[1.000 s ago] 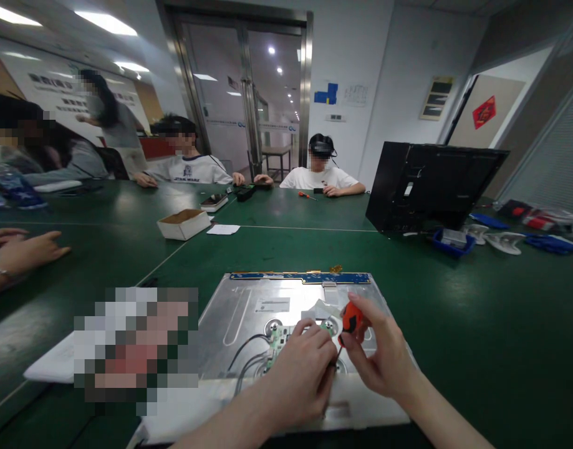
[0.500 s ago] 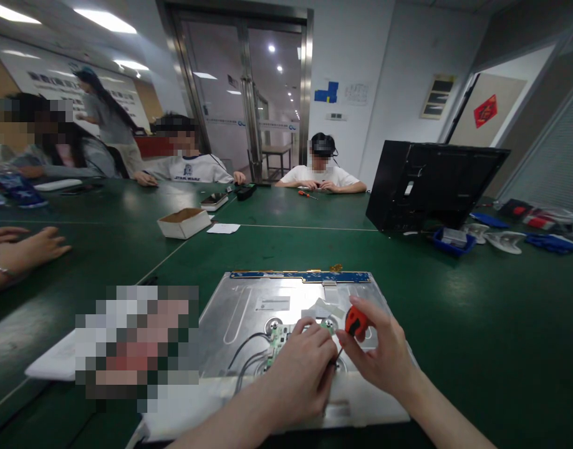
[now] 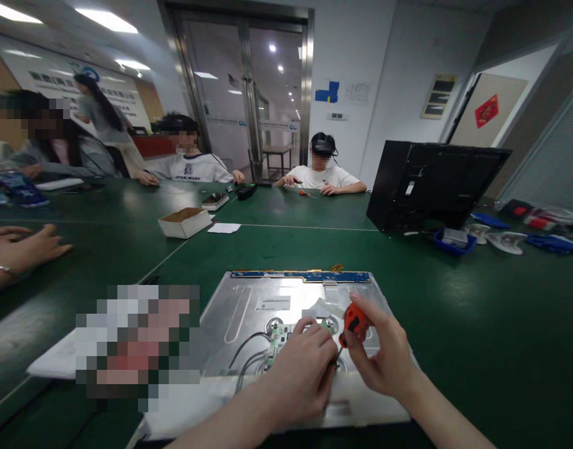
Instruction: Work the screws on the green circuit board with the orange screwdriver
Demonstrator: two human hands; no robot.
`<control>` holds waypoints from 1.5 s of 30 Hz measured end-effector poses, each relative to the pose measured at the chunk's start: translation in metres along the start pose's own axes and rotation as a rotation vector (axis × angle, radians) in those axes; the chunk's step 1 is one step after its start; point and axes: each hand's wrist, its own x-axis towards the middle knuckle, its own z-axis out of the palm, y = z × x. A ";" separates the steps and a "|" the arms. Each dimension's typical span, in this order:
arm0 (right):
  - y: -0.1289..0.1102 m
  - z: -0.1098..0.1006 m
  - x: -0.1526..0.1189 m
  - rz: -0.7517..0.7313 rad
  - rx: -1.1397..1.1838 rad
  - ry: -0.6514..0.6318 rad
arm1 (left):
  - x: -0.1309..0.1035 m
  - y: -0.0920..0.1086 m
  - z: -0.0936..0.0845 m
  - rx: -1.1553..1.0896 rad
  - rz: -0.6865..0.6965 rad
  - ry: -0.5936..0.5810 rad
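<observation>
My right hand (image 3: 384,355) grips a red and black screwdriver (image 3: 355,319) by its handle, thumb and fingers around it. The screwdriver is tilted, and its thin shaft runs down to the fingertips of my left hand (image 3: 305,358). My left hand is closed with curled fingers over the green circuit board (image 3: 279,337); the shaft's tip and whatever those fingers pinch are hidden. The board sits on the silver metal back of a display panel (image 3: 239,318), which lies flat in front of me. Black and grey cables (image 3: 245,357) leave the board's left side. A blue circuit strip (image 3: 300,275) lines the panel's far edge.
A black monitor housing (image 3: 431,187) stands at the right, beside a blue tray (image 3: 454,242). A small open box (image 3: 184,223) and white paper (image 3: 224,228) lie farther left on the green table (image 3: 290,249). Another person's hands (image 3: 28,249) rest at the left; other people sit across.
The screwdriver handle has turned slightly, and my right thumb and fingers have shifted on it. My left hand has stayed put. Across the table, a person's hands have moved apart.
</observation>
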 end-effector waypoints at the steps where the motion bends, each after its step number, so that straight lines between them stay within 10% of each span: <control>1: 0.000 0.001 0.000 -0.004 -0.003 0.007 | 0.000 0.000 0.000 -0.004 -0.001 0.000; 45: 0.002 0.004 -0.001 0.001 -0.029 0.030 | 0.000 0.000 0.001 -0.030 -0.012 0.027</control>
